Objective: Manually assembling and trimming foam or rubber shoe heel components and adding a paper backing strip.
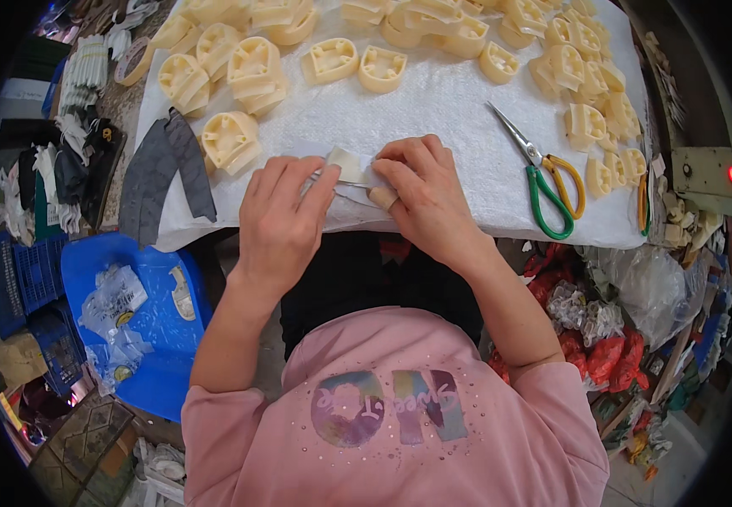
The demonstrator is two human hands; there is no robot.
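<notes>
Cream in colour, the small piece (345, 160) sits between your two hands, just above the near edge of the white-covered table (467, 118). You have the fingers of your left hand (284, 207) together, apparently clamped on the lower left side of this piece. The fingers of your right hand (427, 193) are curled inward; what they grip is mostly hidden, so whether they are closed on anything cannot be told. A thin metal strip (356, 183) spans the gap below the piece, its long axis running left to right with a slight drop toward your right hand. Relation of note: the cream piece lies against your left fingertips and to the left of your right fingers, slightly beyond the strip; your left hand is the nearer. The piece's own long axis cannot be settled, as its lower part is covered. Noted about you: scissors (536, 156) with their points away from you, lying on the table to the right of your right hand; a moulded cream part (231, 142) beyond your left hand; dark grey strips (148, 182) at the table's left side.
</notes>
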